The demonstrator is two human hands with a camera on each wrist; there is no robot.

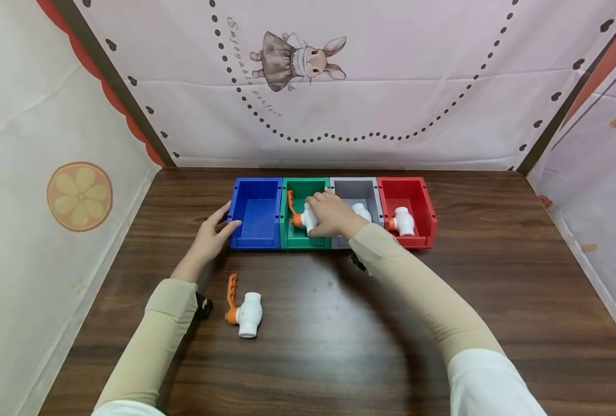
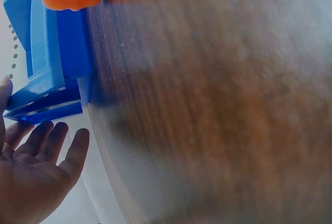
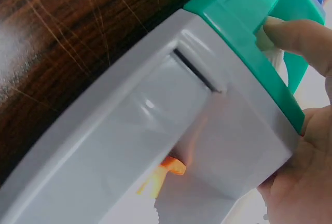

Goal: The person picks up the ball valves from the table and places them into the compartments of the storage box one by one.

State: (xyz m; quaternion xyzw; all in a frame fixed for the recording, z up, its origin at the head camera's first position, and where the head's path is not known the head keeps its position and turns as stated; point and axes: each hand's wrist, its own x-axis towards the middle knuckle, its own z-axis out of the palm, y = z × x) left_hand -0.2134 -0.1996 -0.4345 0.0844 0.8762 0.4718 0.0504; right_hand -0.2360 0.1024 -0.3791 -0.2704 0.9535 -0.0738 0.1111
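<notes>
My right hand (image 1: 333,215) reaches into the green bin (image 1: 306,242) and grips a white ball valve (image 1: 309,219) with an orange handle (image 1: 290,202). Its thumb shows inside that bin in the right wrist view, where the valve is mostly hidden. At the row's left end, my left hand (image 1: 209,240) touches the side of the blue bin (image 1: 256,240), fingers loosely extended and thumb at the rim. Another orange-handled white ball valve (image 1: 250,316) lies on the table nearer to me.
A white valve (image 1: 361,212) sits in the grey bin (image 1: 353,188), partly behind my right arm. The red bin (image 1: 424,238) holds another white valve (image 1: 404,222) with orange on it. All the bins stand side by side on the wooden table (image 1: 495,277), near the curtain behind.
</notes>
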